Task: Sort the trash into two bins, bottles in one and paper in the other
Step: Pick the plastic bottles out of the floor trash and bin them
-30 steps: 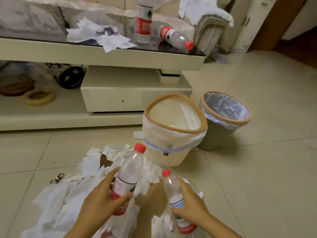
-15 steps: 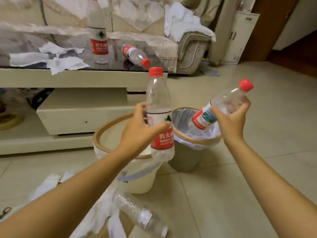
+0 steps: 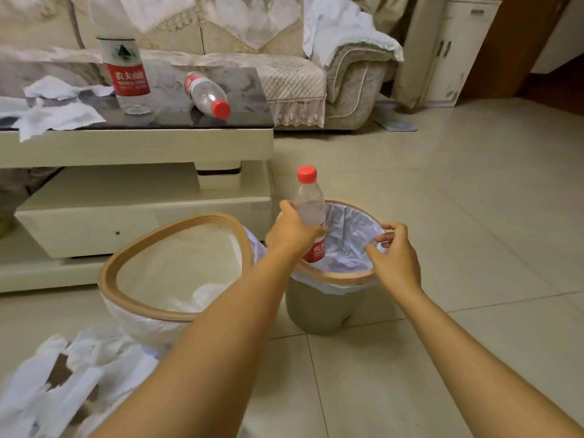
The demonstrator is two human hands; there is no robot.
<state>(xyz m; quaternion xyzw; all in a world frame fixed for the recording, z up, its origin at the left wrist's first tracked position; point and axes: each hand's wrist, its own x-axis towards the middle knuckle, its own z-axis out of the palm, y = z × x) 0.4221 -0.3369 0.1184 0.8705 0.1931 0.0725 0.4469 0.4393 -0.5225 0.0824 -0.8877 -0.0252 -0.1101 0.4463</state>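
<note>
Two bins stand on the tiled floor: a cream bin (image 3: pixel 177 311) with a tan rim on the left and a grey bin (image 3: pixel 316 311) with a pale liner just beside it on the right. What lies at the bottom of the grey bin is hidden by the liner folds and the hands. Three bottles show in all. One, the held bottle (image 3: pixel 309 213), is upright with its red cap up, gripped around the middle by the left hand (image 3: pixel 292 230), its base lowered inside the grey bin's rim. The right hand (image 3: pixel 395 257) hovers over the near right rim, fingers loosely curled and holding nothing. Half a second ago that hand carried a second bottle tilted above this bin; it is no longer in view. On the glass-topped bench (image 3: pixel 136 143) a standing bottle (image 3: pixel 123 67) has its top cut off by the frame edge, and a lying bottle (image 3: pixel 207 94) points its cap toward the camera. Crumpled paper (image 3: pixel 57 115) lies on the bench at left, and a blurred heap of floor paper (image 3: pixel 63 380) spreads at lower left; the sheets cannot be counted.
</note>
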